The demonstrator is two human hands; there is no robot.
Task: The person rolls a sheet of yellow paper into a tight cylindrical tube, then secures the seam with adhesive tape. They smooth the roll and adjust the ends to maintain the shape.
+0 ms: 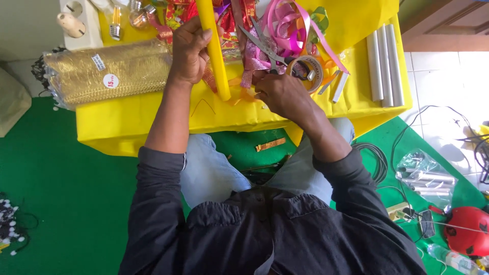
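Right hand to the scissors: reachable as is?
Probably yes. The scissors lie uncovered on top of the ribbons, just beyond the right hand; nothing sits between them.

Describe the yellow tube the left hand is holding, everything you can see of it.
The yellow tube is a long, slim cylinder, plain bright yellow and smooth, looking wrapped in paper or plastic. It runs from the top edge of the picture, tilted slightly, down to a lower end that rests on the yellow table cover near orange ribbon scraps. The left hand grips it around the middle, fingers curled over it. The right hand works close beside its lower end; contact is unclear.
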